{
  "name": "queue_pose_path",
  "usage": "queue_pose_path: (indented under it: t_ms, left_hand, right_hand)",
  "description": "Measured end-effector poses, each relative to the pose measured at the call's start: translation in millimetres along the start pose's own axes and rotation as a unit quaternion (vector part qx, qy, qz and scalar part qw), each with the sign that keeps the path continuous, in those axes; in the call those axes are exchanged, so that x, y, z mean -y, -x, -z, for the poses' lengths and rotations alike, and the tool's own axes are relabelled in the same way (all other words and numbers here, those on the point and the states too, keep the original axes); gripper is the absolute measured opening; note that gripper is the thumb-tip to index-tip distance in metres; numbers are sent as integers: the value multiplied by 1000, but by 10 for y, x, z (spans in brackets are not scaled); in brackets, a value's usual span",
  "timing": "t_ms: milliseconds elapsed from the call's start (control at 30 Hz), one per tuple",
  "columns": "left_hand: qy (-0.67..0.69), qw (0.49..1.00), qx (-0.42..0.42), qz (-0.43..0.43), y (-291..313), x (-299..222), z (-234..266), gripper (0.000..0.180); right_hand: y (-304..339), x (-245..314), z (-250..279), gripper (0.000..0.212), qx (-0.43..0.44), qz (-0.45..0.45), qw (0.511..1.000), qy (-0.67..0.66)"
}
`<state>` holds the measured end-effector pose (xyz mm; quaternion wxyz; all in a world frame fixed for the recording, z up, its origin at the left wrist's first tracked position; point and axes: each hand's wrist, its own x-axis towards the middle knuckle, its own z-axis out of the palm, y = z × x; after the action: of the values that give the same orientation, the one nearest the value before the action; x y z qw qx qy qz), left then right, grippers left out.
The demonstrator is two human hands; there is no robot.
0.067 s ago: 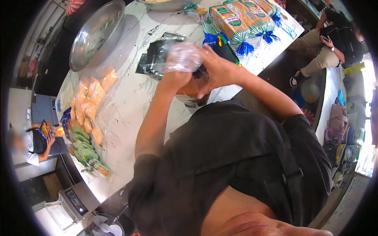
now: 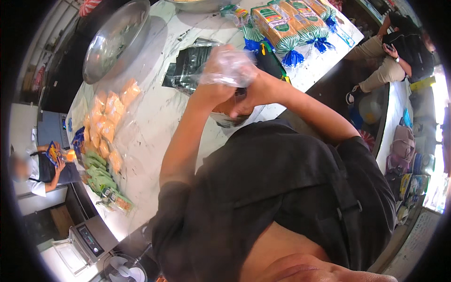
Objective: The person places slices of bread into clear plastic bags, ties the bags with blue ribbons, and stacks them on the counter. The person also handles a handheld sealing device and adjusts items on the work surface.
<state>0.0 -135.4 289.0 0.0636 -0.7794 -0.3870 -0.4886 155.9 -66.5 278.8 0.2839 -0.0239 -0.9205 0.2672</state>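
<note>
Both my hands are together over the near part of the marble-patterned table. Crumpled clear plastic lies between and across them, blurred by motion; I cannot tell whether it is a bag, wrap or glove. My left hand is closed on it, its fingertips partly hidden. My right hand curls against it from the right side, thumb pointing down. Under the hands sits a round container with something brown, mostly covered from sight. Dark flat sheets in clear plastic lie just beyond my left hand.
Bagged bread loaves stand far right beside a black, green-edged object. A large steel bowl is far left, near packed orange pieces and green packets. One person handles a packet at left; another sits at right.
My right hand's fingers have drawn in from a wider spread to a closed curl against the clear plastic. The plastic has shifted slightly right and the hands are closer together.
</note>
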Motion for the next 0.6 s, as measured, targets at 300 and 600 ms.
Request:
queue_pose_path:
  t_ms: [300,600]
  left_hand:
    - [-15,977,186,103,-496,-140,139,47]
    - [278,632,333,643,1355,557,410,75]
  right_hand:
    - [28,-47,-498,22,-145,-11,970,-194]
    - [339,-436,-743,54,-239,-333,769,-490]
